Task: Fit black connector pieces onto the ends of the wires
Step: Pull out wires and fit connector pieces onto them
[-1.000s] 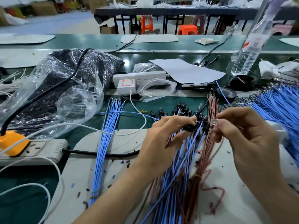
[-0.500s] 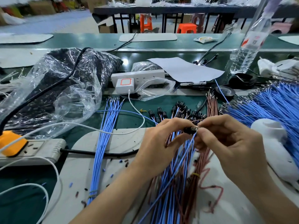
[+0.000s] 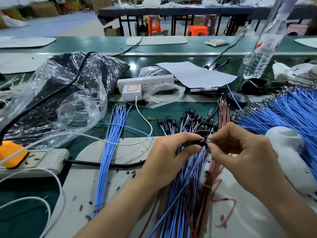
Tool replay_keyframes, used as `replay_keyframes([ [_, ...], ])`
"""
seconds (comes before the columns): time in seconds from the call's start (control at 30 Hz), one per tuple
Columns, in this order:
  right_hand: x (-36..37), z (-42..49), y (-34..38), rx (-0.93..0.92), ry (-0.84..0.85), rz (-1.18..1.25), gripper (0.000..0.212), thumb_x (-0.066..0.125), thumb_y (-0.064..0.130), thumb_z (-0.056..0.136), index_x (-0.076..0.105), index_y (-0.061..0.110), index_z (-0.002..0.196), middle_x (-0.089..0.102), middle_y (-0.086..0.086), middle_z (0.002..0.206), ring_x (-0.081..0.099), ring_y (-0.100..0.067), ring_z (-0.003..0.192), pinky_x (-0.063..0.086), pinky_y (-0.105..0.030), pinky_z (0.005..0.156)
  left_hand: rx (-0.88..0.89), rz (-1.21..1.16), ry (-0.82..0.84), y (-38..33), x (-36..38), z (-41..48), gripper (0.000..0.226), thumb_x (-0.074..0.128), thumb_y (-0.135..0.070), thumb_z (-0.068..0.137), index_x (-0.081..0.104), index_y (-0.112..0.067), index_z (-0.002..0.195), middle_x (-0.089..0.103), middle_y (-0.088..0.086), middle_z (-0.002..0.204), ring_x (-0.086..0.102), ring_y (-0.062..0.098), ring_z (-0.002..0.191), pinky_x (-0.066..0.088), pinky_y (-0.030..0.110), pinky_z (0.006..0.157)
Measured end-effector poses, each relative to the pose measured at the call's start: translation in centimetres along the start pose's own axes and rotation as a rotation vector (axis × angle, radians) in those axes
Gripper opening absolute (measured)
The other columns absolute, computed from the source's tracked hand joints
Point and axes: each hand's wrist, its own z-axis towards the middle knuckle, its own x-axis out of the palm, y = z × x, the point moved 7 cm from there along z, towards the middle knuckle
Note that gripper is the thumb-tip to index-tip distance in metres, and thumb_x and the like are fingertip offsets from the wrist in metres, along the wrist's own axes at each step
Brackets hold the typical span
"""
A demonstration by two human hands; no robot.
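Observation:
My left hand pinches a black connector piece between thumb and fingers. My right hand meets it from the right, its fingertips closed on a small clear-tipped wire end pressed against the connector. A brown wire arcs over the two hands. Under them lies a mixed bundle of blue and brown wires. Just beyond the hands, several wires with black connectors fitted fan out on the green mat. A loose bundle of brown wires lies to their right.
A bundle of plain blue wires lies left of my hands. A big pile of blue wires fills the right. A white tool, power strips, a plastic bag of black parts, tape roll and water bottle surround the work area.
My right hand has moved left to meet my left hand, bringing the wire end against the black connector. The left hand has stayed almost in place.

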Motion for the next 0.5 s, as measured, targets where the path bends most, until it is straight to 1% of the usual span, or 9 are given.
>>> replay_keyframes([
  [0.07,0.2,0.0,-0.1,0.036,0.016,-0.023,0.022,0.074,0.001,0.072,0.063,0.021,0.072,0.067,0.005,0.067,0.058,-0.010,0.050,0.047,-0.013,0.052,-0.026,0.003,0.026,0.4,0.2,0.0,0.023,0.065,-0.019,0.084,0.071,-0.007,0.103,0.067,-0.012,0.088,0.060,-0.006,0.079,0.047,0.013,0.078],
  [0.13,0.4,0.1,-0.8,0.140,0.073,0.066,0.015,0.072,0.005,0.073,0.065,0.018,0.068,0.066,0.000,0.059,0.057,-0.009,0.045,0.046,-0.015,0.047,-0.036,0.010,0.053,0.6,0.4,-0.1,0.021,0.066,-0.017,0.084,0.071,-0.008,0.102,0.070,-0.008,0.088,0.062,-0.002,0.079,0.048,0.015,0.077],
  [0.2,0.5,0.2,-1.7,0.255,0.126,0.225,0.015,0.070,-0.002,0.077,0.066,0.009,0.068,0.065,-0.008,0.054,0.057,-0.015,0.041,0.046,-0.021,0.042,-0.041,0.001,0.064,0.6,0.5,-0.1,0.019,0.067,-0.016,0.084,0.071,-0.009,0.101,0.071,-0.007,0.090,0.064,0.001,0.082,0.047,0.014,0.079],
  [0.27,0.4,0.2,-2.3,0.313,0.146,0.307,0.015,0.068,-0.008,0.079,0.065,0.003,0.070,0.064,-0.012,0.053,0.057,-0.020,0.041,0.046,-0.024,0.041,-0.040,-0.007,0.062,0.5,0.4,-0.1,0.018,0.068,-0.015,0.084,0.071,-0.009,0.101,0.070,-0.010,0.090,0.063,-0.002,0.083,0.046,0.012,0.079],
  [0.33,0.6,0.3,-2.3,0.297,0.153,0.289,0.015,0.068,-0.007,0.079,0.064,0.004,0.071,0.064,-0.011,0.054,0.058,-0.018,0.042,0.048,-0.023,0.043,-0.044,-0.008,0.066,0.6,0.4,0.0,0.018,0.069,-0.015,0.083,0.072,-0.009,0.100,0.071,-0.008,0.089,0.063,-0.002,0.082,0.047,0.012,0.078],
  [0.4,0.8,0.3,-1.9,0.252,0.163,0.234,0.015,0.070,-0.004,0.077,0.064,0.008,0.071,0.065,-0.008,0.056,0.059,-0.012,0.046,0.049,-0.019,0.047,-0.056,-0.021,0.072,0.7,0.4,0.0,0.019,0.069,-0.016,0.083,0.072,-0.009,0.101,0.071,-0.007,0.088,0.063,-0.001,0.080,0.048,0.015,0.077],
  [0.5,0.7,0.4,-1.7,0.242,0.174,0.239,0.016,0.071,-0.005,0.077,0.065,0.009,0.072,0.066,-0.006,0.057,0.060,-0.010,0.046,0.048,-0.017,0.048,-0.067,-0.046,0.074,0.7,0.3,0.0,0.020,0.070,-0.017,0.083,0.072,-0.008,0.100,0.069,-0.011,0.086,0.062,-0.003,0.078,0.047,0.015,0.076],
])
